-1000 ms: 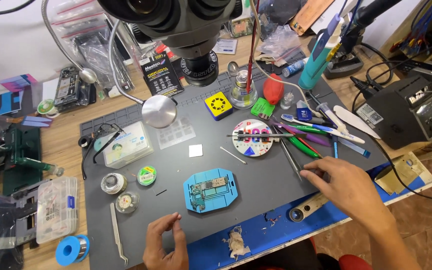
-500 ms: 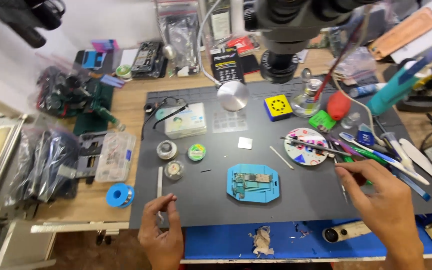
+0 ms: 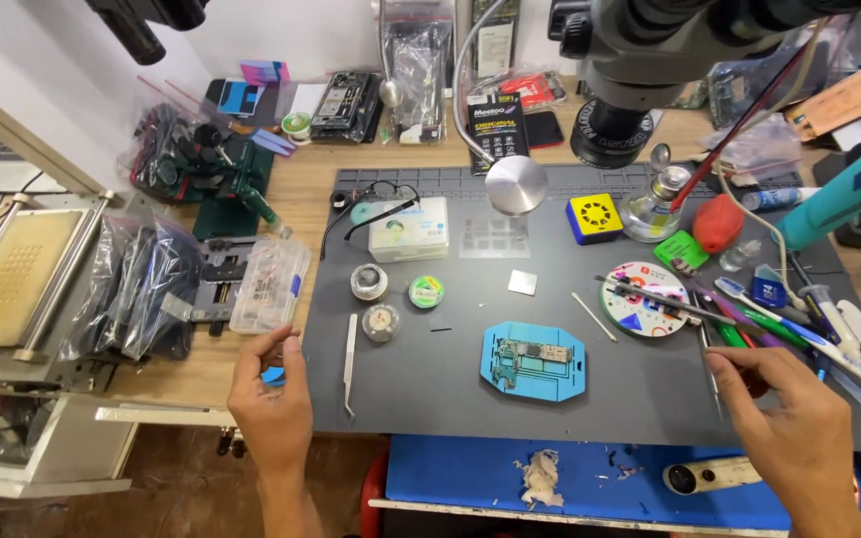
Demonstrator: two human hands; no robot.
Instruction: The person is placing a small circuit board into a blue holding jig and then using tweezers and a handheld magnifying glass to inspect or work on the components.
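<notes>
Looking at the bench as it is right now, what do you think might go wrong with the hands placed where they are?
The right hand pinches a thin metal tool among crowded pens and brushes; lifting it might knock some of them loose. The left hand is on a blue solder spool at the mat edge, beside loose tweezers it might nudge. The exposed circuit board in its blue holder lies between both hands.

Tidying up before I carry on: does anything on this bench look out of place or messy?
Mostly orderly. A crumpled, dirty wad of tissue and small scraps lie loose on the blue mat at the front edge. A heap of pens and tools lies crisscrossed by the right hand.
</notes>
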